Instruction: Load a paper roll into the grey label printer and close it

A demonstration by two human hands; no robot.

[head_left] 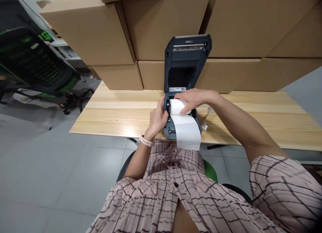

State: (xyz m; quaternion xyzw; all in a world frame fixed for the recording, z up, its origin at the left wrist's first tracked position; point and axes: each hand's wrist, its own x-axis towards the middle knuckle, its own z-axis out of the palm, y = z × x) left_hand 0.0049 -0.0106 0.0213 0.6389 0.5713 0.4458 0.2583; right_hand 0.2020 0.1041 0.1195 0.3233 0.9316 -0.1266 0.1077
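A dark grey label printer (171, 134) stands on the wooden table with its lid (186, 63) raised and leaning back. Inside its bay lies a white label roll (176, 107), and a strip of label paper (188, 134) runs from it over the printer's front edge. My right hand (192, 98) grips the roll from above, thumb on the near side and fingers over the far side. My left hand (158, 117) is at the printer's left side, its fingers curled against the casing near the roll's left end; part of the fingertips is hidden.
Stacked cardboard boxes (166, 21) stand along the back of the table (120, 108). A white cable (205, 125) lies right of the printer. To the left are a black and green office chair (37, 61) and part of another person (32, 97).
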